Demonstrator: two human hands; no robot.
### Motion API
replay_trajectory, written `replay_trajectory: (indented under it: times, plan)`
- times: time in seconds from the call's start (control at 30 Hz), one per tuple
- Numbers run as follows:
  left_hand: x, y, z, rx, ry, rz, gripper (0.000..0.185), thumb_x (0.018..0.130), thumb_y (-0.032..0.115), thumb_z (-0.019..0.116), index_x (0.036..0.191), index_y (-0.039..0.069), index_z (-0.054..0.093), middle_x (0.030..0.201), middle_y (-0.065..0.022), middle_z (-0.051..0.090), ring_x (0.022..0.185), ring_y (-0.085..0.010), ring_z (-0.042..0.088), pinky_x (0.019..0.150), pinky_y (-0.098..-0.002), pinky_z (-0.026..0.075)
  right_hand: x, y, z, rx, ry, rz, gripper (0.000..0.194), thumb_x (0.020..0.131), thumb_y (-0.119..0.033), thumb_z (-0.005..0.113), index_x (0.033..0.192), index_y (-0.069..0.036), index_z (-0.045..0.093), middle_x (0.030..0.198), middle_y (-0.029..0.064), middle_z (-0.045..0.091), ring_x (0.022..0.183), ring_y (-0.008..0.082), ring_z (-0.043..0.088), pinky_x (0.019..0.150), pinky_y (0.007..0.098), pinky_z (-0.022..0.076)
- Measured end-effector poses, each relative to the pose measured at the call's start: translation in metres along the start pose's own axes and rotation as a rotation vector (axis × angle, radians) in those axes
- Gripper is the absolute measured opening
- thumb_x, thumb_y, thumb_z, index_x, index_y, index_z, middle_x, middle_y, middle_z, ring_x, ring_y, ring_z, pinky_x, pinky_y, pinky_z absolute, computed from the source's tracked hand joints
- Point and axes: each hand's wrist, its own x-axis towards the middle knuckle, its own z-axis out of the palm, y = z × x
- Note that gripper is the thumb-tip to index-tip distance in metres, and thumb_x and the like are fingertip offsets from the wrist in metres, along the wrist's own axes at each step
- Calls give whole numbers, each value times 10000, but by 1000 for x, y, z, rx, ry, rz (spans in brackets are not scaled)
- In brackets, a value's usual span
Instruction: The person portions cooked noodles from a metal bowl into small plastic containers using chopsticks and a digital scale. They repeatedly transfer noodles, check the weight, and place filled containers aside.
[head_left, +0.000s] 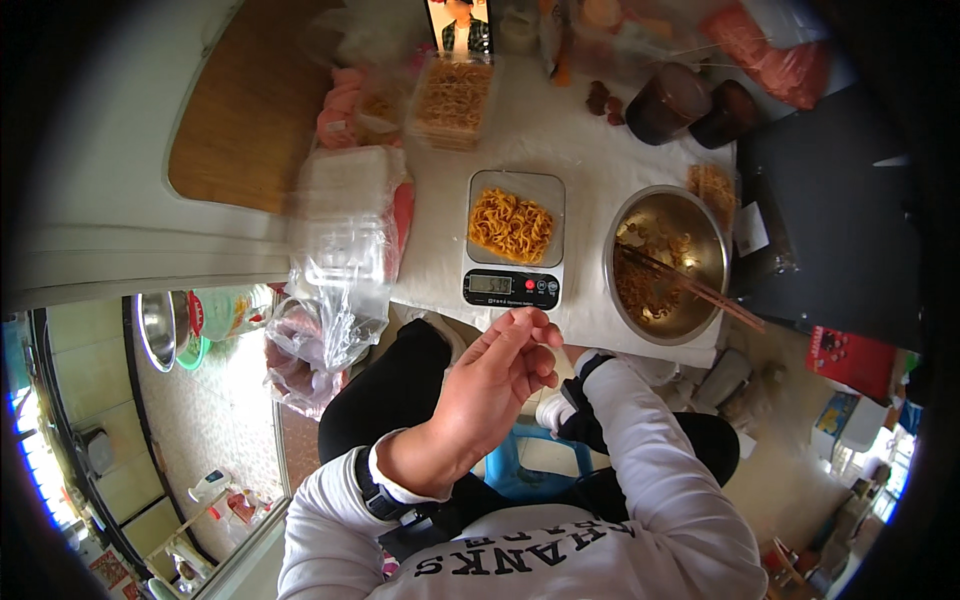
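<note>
My left hand is raised in front of the table's near edge, thumb against forefinger and the other fingers curled; nothing shows between them. Behind it, only a strip of my right hand near the wrist is visible, so its fingers are hidden. Just beyond both hands is a kitchen scale with a lit display and a red button. A block of yellow-brown noodles lies on its square platform. To the right, a steel bowl holds loose noodles, and wooden chopsticks rest across its rim.
Stacked clear plastic containers in a bag stand at left. Further back are a clear box of noodles and an upright phone. Dark cups stand at back right. A blue plastic stool is between my legs.
</note>
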Motion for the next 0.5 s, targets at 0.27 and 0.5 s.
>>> replay_trajectory:
  times: [0.27, 0.5]
  plan:
    - [4, -7, 2, 31, 6, 3, 219, 970, 267, 355, 988, 95, 490, 910, -26, 522, 700, -105, 458, 713, -275, 425, 0, 17, -19, 33, 9, -42, 256, 792, -183, 586, 989, -25, 625, 949, 151, 631, 865, 316, 589, 786, 387, 454]
    - [14, 4, -7, -10, 40, 191, 183, 950, 252, 404, 975, 92, 490, 878, -9, 529, 705, -102, 467, 700, -260, 424, 20, 28, -46, 124, 58, -101, 263, 779, -203, 614, 966, -19, 637, 900, 145, 647, 809, 312, 610, 747, 384, 473]
